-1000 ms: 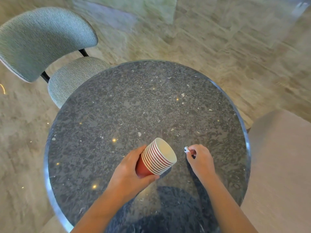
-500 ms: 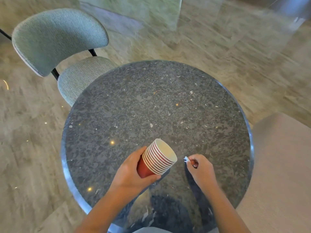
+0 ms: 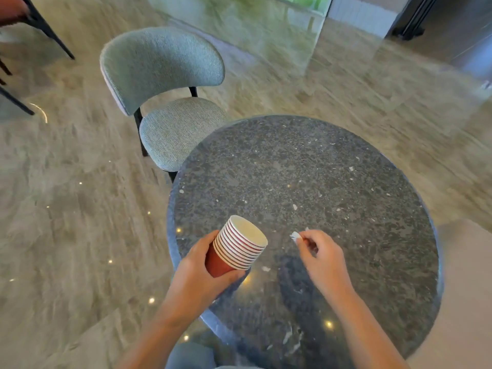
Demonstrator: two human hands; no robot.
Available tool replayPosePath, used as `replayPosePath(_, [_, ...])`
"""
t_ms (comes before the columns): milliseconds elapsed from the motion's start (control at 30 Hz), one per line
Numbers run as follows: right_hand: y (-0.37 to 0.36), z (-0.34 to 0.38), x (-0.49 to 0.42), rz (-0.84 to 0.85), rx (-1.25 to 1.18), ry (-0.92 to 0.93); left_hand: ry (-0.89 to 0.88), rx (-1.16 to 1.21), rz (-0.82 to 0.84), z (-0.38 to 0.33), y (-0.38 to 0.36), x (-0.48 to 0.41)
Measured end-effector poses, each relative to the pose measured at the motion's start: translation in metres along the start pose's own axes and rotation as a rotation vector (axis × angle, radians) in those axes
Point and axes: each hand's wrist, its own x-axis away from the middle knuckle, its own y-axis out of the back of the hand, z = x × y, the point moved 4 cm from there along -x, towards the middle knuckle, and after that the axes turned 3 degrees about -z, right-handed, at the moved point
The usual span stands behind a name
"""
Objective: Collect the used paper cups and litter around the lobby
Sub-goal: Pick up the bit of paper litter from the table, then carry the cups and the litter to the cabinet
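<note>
Spanning the scene is a pale polished floor [image 3: 66, 235]. On it stands a round, dark speckled table [image 3: 346, 169], with a grey-green padded chair [image 3: 165, 65] just beside its far left rim.

The left hand [image 3: 197, 275] is wrapped round the red base of a nested stack of paper cups [image 3: 241, 243]. It holds the stack tilted over the near left of the table, mouth facing up and right.

The right hand [image 3: 323, 255] is curled, with thumb and forefinger pinching a small white scrap of litter [image 3: 295, 235] just right of the stack's mouth. Whether the scrap is clear of the tabletop cannot be confirmed.

Assessment:
- **Cups:** light, thin-walled and easily crushed. Grip low on the base, firmly but without squeezing, since nested cups may slip apart.
- **Scrap:** near weightless and flimsy, so a fingertip pinch suffices.
</note>
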Motion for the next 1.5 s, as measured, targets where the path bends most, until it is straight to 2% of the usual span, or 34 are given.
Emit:
replayPosePath(300, [-0.081,0.142,0.011,0.063,-0.035,0.194,0.005,0.088,-0.215,0.038,0.14,0.024])
replayPosePath(533, [-0.169,0.248,0.024,0.198,-0.102,0.33,0.104,0.168,-0.427,0.092,0.245,0.056])
replayPosePath(833, [-0.247,0.336,0.039,0.315,-0.169,0.548,0.205,0.253,-0.713,0.141,0.323,0.099])
replayPosePath(967, [-0.271,0.355,0.031,0.349,-0.181,0.597,0.24,0.257,-0.771,0.155,0.336,0.094])
replayPosePath(1233, [-0.327,0.392,-0.028,0.369,-0.261,0.575,0.231,0.202,-0.846,0.163,0.391,0.037])
replayPosePath(1367, [-0.356,0.409,-0.099,0.328,-0.286,0.554,0.218,0.176,-0.833,0.159,0.417,-0.039])
replayPosePath(1500, [-0.371,0.421,-0.186,0.249,-0.258,0.489,0.195,0.172,-0.726,0.14,0.439,-0.137])
